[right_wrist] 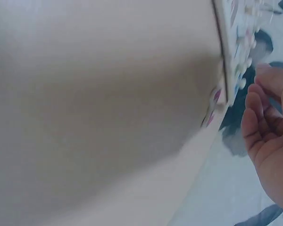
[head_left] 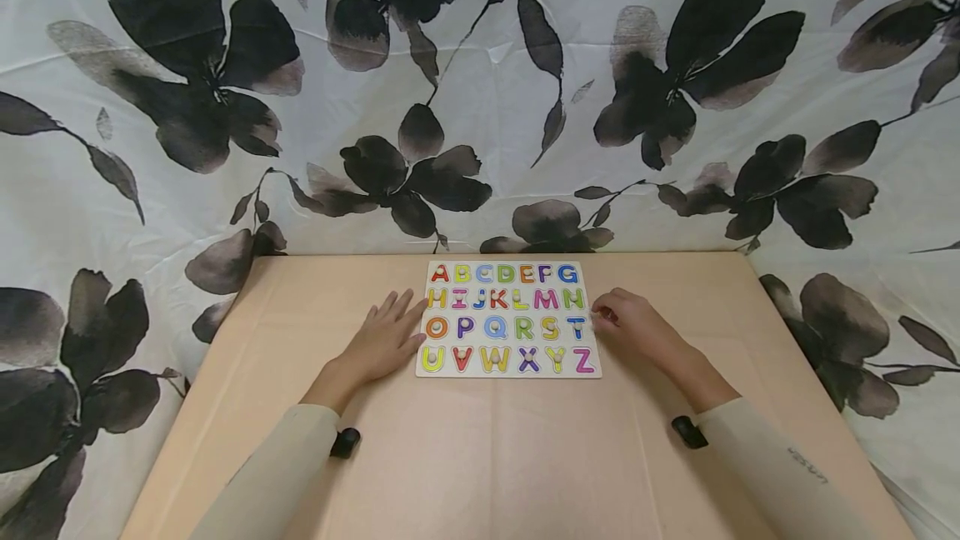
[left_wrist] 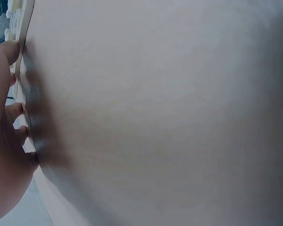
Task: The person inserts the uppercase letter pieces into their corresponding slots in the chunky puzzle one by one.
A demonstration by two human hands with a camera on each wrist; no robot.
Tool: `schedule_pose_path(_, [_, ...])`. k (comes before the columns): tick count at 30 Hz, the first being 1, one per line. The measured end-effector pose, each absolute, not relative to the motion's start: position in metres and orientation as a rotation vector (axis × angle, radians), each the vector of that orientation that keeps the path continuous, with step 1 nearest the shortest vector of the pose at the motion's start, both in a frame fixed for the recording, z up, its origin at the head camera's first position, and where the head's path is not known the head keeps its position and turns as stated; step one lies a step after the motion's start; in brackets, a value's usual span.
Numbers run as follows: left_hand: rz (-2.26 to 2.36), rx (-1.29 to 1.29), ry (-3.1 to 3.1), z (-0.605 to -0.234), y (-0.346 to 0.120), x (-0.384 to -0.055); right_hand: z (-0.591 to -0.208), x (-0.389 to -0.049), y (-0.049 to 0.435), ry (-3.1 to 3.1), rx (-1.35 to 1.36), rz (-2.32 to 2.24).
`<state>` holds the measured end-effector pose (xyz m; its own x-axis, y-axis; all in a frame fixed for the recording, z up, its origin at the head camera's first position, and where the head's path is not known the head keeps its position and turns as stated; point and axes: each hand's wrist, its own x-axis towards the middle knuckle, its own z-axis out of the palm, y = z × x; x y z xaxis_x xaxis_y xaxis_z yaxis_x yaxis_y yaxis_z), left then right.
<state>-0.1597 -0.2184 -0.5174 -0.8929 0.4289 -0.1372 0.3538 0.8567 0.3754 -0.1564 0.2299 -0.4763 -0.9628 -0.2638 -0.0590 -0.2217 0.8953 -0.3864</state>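
A white alphabet puzzle board (head_left: 508, 368) with colored letters, some with small knobs, lies flat on the table. My left hand (head_left: 384, 338) rests at its left side, fingers spread; the left wrist view shows its thumb (left_wrist: 10, 51) against the board's edge. My right hand (head_left: 633, 323) hovers by the board's right edge with bent fingers. In the right wrist view nothing shows between its thumb and fingers (right_wrist: 250, 123). Just past the board's edge, a blurred letter piece (right_wrist: 211, 108) with pink-purple parts sits low by the table; the hand mostly covers that spot in the head view.
The light wooden-toned table (head_left: 495, 457) extends toward me and to both sides. Behind it hangs a white cloth (head_left: 517, 190) with dark flowers, which also shows along both sides. Black devices (head_left: 345, 442) are worn at both wrists.
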Motion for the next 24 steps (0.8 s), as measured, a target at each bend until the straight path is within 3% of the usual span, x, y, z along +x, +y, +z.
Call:
schedule_pose_path(10, [0.509,0.6,2.816,-0.521,-0.217,-0.16,-0.489,-0.168,0.249,2.937,-0.148,-0.577])
schedule_pose_path(24, [0.506,0.603,2.821,-0.518,-0.219,-0.16,-0.486,-0.166,0.244,2.945,-0.21,-0.575])
